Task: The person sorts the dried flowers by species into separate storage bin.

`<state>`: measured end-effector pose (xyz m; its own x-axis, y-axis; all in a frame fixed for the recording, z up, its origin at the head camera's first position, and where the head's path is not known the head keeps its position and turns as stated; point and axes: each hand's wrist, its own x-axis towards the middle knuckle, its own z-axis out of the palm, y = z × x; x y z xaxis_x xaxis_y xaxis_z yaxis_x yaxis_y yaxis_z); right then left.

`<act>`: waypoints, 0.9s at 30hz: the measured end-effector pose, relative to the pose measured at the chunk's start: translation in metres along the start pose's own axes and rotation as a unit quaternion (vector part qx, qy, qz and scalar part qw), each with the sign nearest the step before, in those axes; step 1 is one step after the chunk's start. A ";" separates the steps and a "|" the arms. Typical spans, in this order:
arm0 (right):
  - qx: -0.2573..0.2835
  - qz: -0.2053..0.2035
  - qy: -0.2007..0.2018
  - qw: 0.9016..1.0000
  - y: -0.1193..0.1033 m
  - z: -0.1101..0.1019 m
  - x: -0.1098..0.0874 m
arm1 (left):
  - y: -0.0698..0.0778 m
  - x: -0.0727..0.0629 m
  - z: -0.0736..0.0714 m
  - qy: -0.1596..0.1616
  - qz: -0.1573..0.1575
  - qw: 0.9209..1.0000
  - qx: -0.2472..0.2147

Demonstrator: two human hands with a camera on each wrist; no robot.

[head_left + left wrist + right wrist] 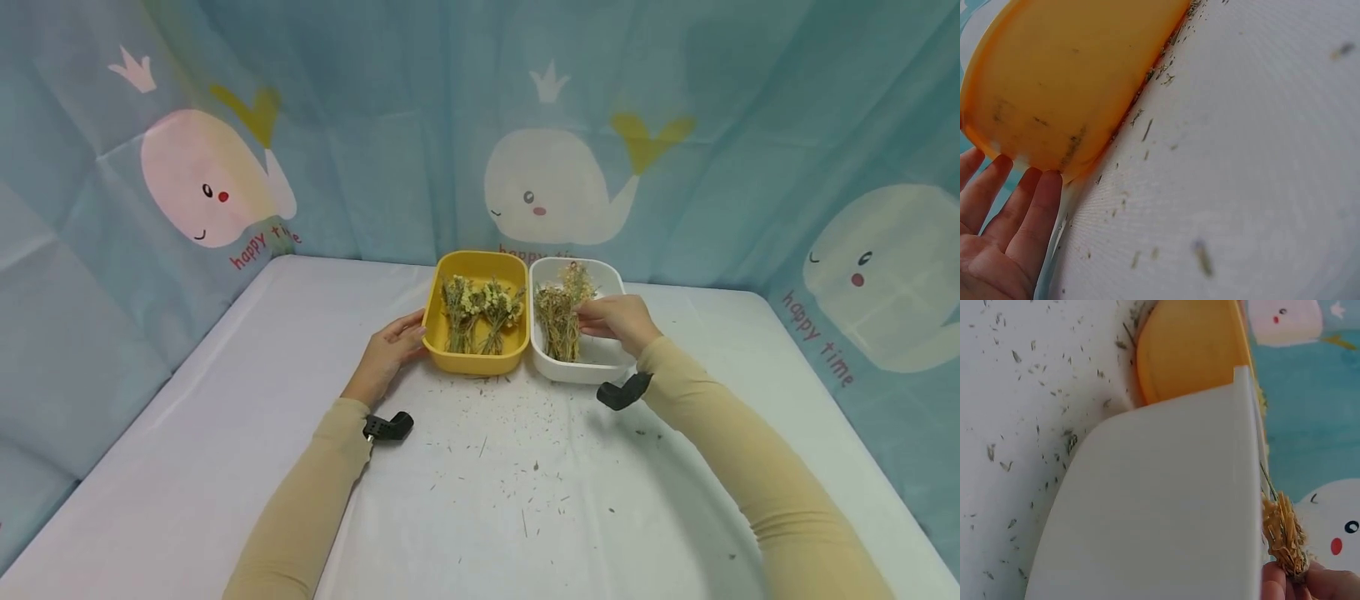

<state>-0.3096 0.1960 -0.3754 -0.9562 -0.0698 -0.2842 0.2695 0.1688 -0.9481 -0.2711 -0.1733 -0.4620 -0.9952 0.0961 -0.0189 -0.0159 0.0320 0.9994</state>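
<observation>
My left hand touches the left side of a yellow plastic bin. In the left wrist view its fingers are nearly straight, tips against the bin's outer wall. Inside the bin lie two bunches of dried pale-yellow flowers. Over the white bin, my right hand pinches a bunch of dried flowers with small pinkish-orange heads. The right wrist view shows the bunch's cut straw-coloured stems between thumb and fingers. Another dried bunch lies in the left part of the white bin.
Both bins stand side by side near the back of a white-covered table. Bits of dried plant are scattered in front of them. Behind hangs a blue curtain printed with whales.
</observation>
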 end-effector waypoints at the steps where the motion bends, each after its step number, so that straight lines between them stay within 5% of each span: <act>1: 0.005 0.000 0.002 1.000 0.001 0.000 0.001 | 0.000 0.000 0.000 0.000 0.001 1.000 -0.003; 16: -0.070 -0.021 -0.008 0.997 0.015 0.013 0.009 | -0.001 0.000 -0.004 0.002 0.004 1.000 0.014; 27: -0.078 -0.056 0.018 0.995 0.005 -0.007 -0.021 | 0.000 0.003 -0.001 -0.001 0.006 1.000 0.010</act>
<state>-0.2892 0.2049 -0.3737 -0.9834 -0.0628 -0.1701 0.1425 0.3126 -0.9391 -0.2742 -0.1741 -0.4620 -0.9951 0.0989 -0.0061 -0.0012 0.0500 0.9987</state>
